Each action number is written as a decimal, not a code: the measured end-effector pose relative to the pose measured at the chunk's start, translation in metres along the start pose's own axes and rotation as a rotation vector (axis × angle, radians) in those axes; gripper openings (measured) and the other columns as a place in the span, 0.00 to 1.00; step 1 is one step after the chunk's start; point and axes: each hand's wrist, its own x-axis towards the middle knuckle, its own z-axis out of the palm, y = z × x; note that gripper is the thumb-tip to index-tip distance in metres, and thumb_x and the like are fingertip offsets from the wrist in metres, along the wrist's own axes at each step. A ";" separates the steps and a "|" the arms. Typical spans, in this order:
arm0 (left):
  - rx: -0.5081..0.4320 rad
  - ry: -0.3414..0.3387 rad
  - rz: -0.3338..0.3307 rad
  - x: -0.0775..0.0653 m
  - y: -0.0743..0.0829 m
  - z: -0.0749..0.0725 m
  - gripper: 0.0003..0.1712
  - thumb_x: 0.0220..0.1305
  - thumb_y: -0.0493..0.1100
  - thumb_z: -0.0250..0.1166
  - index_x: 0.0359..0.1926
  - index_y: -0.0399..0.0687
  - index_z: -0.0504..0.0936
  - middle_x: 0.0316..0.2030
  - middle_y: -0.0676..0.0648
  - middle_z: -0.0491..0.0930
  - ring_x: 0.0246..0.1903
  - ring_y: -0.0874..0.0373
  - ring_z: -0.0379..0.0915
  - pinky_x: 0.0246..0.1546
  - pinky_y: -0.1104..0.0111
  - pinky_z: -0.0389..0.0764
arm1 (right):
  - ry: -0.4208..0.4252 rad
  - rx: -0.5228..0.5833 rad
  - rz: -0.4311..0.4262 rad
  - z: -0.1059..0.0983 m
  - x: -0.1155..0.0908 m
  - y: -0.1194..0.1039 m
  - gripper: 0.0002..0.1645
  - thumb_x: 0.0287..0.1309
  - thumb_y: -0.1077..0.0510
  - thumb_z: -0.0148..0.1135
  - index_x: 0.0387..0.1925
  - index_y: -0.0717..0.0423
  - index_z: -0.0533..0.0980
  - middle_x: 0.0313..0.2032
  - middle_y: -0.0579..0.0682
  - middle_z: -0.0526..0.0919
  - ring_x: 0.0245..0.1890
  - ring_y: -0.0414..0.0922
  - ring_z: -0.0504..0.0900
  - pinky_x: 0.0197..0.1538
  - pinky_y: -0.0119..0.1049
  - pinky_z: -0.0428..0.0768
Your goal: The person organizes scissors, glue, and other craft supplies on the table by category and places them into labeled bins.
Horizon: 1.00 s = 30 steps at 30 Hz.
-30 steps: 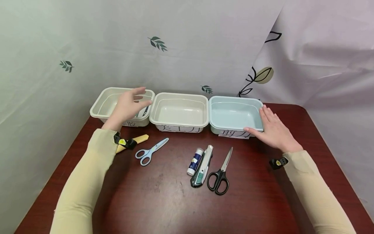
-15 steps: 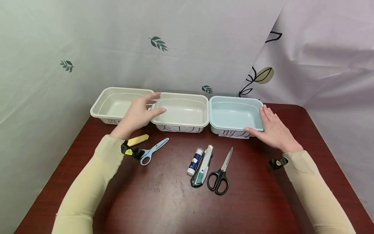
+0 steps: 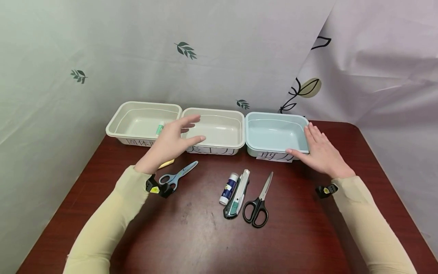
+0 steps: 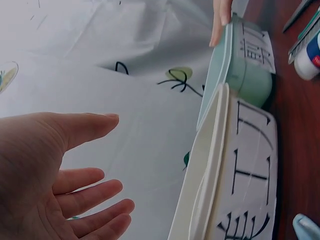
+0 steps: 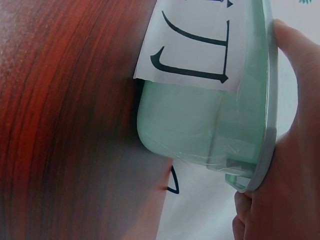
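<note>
My left hand (image 3: 171, 142) hovers over the front of the left and middle bins, thumb and fingers spread, holding nothing. In the left wrist view its fingers (image 4: 90, 197) are apart beside the middle bin (image 4: 210, 175). A green glue stick (image 3: 160, 128) lies in the left cream bin (image 3: 143, 108), partly hidden by that hand. My right hand (image 3: 321, 152) rests against the right end of the light blue bin (image 3: 277, 146), fingers extended. Its thumb (image 5: 295, 42) touches the front rim in the right wrist view. Below the left wrist lie light blue scissors (image 3: 184, 171) and a mostly hidden yellow object (image 3: 166, 163).
A blue-and-white glue stick (image 3: 228, 189), a box cutter (image 3: 241, 188) and black-handled scissors (image 3: 256, 207) lie mid-table. The three bins stand in a row along the back, with paper labels (image 3: 273, 156) on their fronts. Patterned cloth (image 3: 212, 57) hangs behind.
My left hand has moved right and slightly toward me, from over the left bin to the middle bin, uncovering the green glue stick. My right hand has stayed in place.
</note>
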 end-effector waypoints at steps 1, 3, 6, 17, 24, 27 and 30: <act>0.001 0.000 0.008 -0.001 0.001 0.002 0.37 0.65 0.47 0.73 0.71 0.43 0.72 0.64 0.44 0.76 0.61 0.47 0.73 0.62 0.57 0.72 | -0.001 0.000 0.001 0.000 0.000 0.000 0.65 0.65 0.26 0.54 0.78 0.71 0.44 0.78 0.66 0.39 0.78 0.59 0.36 0.76 0.52 0.38; -0.004 -0.005 0.017 -0.003 0.004 0.005 0.37 0.65 0.47 0.73 0.71 0.43 0.72 0.64 0.44 0.75 0.61 0.47 0.73 0.63 0.57 0.72 | -0.006 0.001 0.005 0.000 -0.001 0.000 0.65 0.65 0.26 0.54 0.78 0.71 0.43 0.78 0.66 0.38 0.78 0.59 0.36 0.76 0.52 0.38; -0.006 -0.021 0.025 -0.006 0.005 0.011 0.37 0.65 0.47 0.72 0.71 0.44 0.72 0.65 0.44 0.75 0.61 0.48 0.73 0.63 0.59 0.71 | -0.012 0.000 0.009 0.000 0.000 0.001 0.65 0.65 0.26 0.54 0.78 0.70 0.43 0.79 0.65 0.37 0.78 0.58 0.36 0.76 0.52 0.38; -0.018 -0.080 0.009 -0.014 0.004 0.033 0.37 0.62 0.48 0.75 0.70 0.44 0.74 0.64 0.45 0.76 0.59 0.47 0.75 0.61 0.58 0.73 | -0.007 -0.004 0.000 0.000 0.000 0.001 0.65 0.65 0.27 0.55 0.78 0.70 0.42 0.79 0.65 0.37 0.78 0.60 0.37 0.76 0.52 0.38; 0.008 -0.115 0.005 -0.019 0.003 0.049 0.37 0.62 0.49 0.75 0.69 0.43 0.74 0.63 0.46 0.77 0.59 0.51 0.76 0.61 0.60 0.73 | 0.002 -0.003 -0.003 0.000 0.000 0.002 0.65 0.65 0.26 0.55 0.78 0.70 0.43 0.79 0.65 0.38 0.78 0.60 0.38 0.76 0.53 0.39; -0.004 -0.132 0.004 -0.022 0.002 0.055 0.38 0.62 0.49 0.75 0.69 0.41 0.74 0.63 0.45 0.77 0.59 0.51 0.76 0.61 0.60 0.73 | 0.000 -0.005 -0.004 0.001 0.000 0.003 0.65 0.65 0.27 0.55 0.78 0.70 0.42 0.79 0.65 0.38 0.78 0.60 0.37 0.76 0.54 0.39; -0.015 -0.145 -0.006 -0.024 -0.001 0.061 0.38 0.62 0.49 0.75 0.69 0.41 0.74 0.63 0.45 0.77 0.58 0.50 0.76 0.61 0.59 0.73 | -0.002 -0.002 -0.005 0.001 0.001 0.003 0.64 0.66 0.27 0.55 0.78 0.70 0.42 0.79 0.65 0.37 0.78 0.60 0.37 0.76 0.55 0.40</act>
